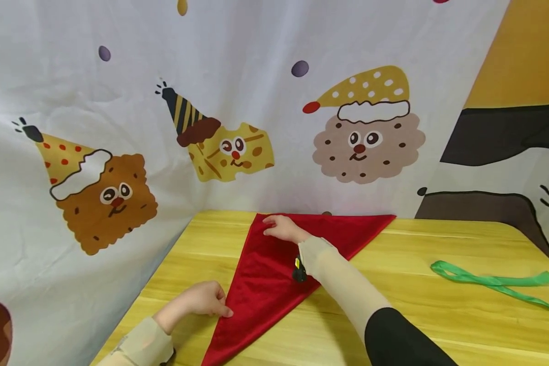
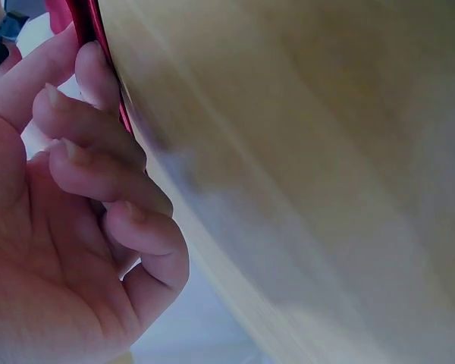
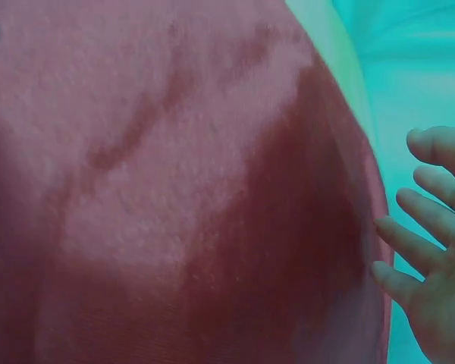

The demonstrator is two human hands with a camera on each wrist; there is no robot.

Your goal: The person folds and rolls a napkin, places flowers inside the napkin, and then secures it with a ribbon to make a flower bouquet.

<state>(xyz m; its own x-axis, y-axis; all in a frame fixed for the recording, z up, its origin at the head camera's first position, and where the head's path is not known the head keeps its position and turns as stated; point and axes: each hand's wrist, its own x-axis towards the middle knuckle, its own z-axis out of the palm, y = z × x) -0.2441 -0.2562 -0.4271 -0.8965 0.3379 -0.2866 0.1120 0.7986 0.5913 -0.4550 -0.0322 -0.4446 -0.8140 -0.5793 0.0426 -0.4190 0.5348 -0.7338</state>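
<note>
A red cloth [image 1: 267,259] lies on the wooden table as a triangle, with one corner at the back left. My left hand [image 1: 206,300] pinches its left edge between thumb and forefinger; in the left wrist view the other fingers of this hand [image 2: 98,189] are curled, with the cloth's red edge [image 2: 98,30] at the fingertips. My right hand [image 1: 283,229] is over the cloth near its back left corner. In the right wrist view that hand [image 3: 440,258] has its fingers spread beside the cloth's edge [image 3: 377,197], holding nothing. Whether it touches the cloth, I cannot tell.
A green ribbon [image 1: 494,280] lies loosely looped on the right part of the wooden table [image 1: 412,315]. Behind and to the left hangs a white curtain [image 1: 242,46] printed with cartoon biscuits and cheese, close to the table's edges.
</note>
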